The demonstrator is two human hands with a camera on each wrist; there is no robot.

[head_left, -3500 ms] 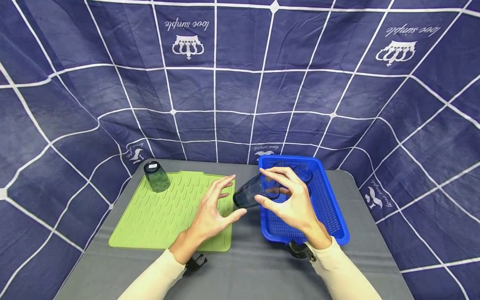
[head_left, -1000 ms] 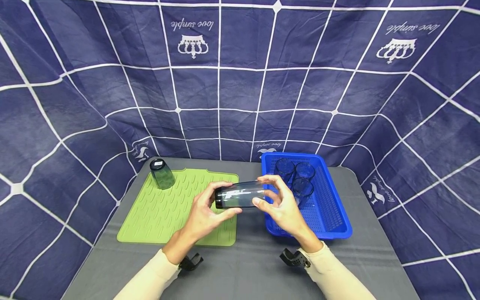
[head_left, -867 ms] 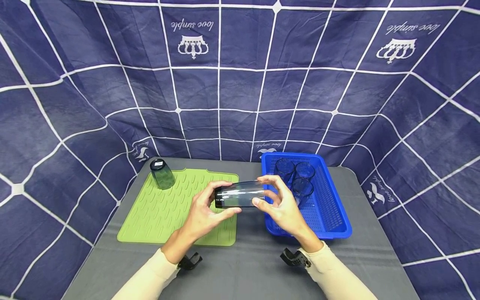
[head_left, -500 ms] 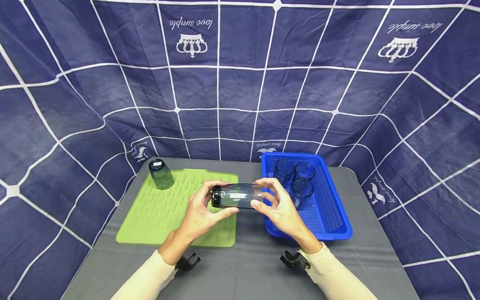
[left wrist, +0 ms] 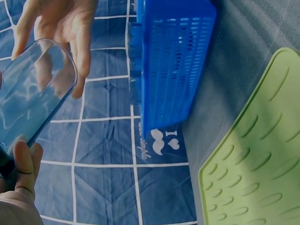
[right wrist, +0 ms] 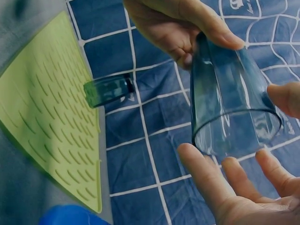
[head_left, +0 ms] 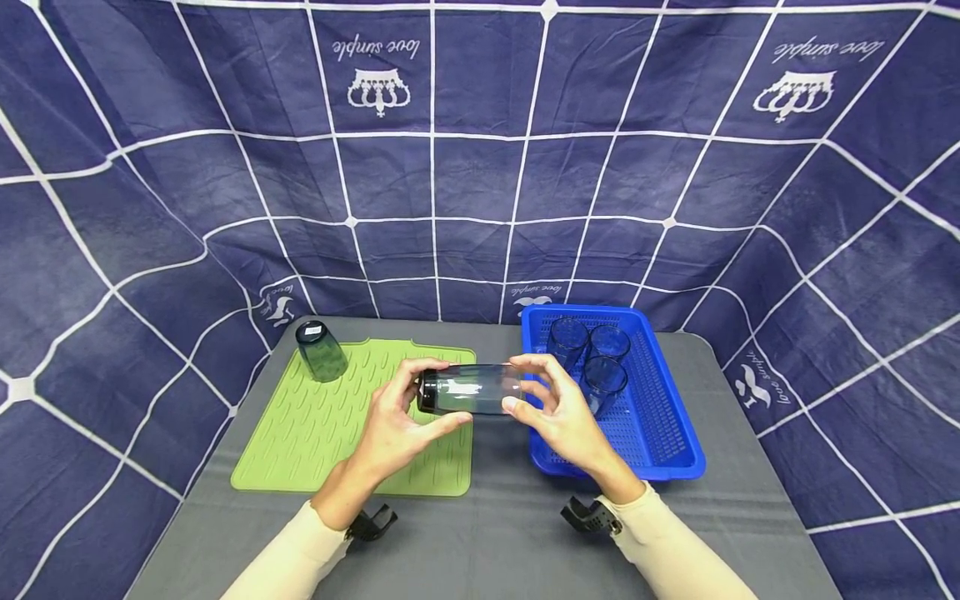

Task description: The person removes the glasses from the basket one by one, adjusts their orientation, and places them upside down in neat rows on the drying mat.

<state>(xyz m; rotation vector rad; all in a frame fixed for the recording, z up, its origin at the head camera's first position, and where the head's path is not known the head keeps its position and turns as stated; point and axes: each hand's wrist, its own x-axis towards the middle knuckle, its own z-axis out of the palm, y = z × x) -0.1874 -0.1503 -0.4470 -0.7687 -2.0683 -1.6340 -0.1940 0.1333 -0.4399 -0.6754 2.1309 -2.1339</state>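
Note:
A tinted drinking glass (head_left: pixel 472 389) lies sideways in the air between the two hands, its dark base to the left and its rim to the right. The left hand (head_left: pixel 393 417) grips the base end, thumb below and fingers above. At the rim end, the right hand (head_left: pixel 558 417) holds the glass between thumb and fingertips. In the right wrist view, the right hand's fingers (right wrist: pixel 234 187) are spread around the rim of the glass (right wrist: pixel 229 93). Upside down on the green ribbed mat (head_left: pixel 300 442), at its far left corner, stands another glass (head_left: pixel 322 354).
A blue plastic basket (head_left: pixel 671 400) stands to the right, with several glasses (head_left: pixel 602 383) upright in its back left part. Grey cloth (head_left: pixel 495 517) covers the table. A blue checked curtain (head_left: pixel 480 183) encloses the back and sides.
Earlier the right hand held the glass tilted at the basket's edge, the left hand apart. Since then the left hand has gripped the base; the glass is level and has shifted slightly left.

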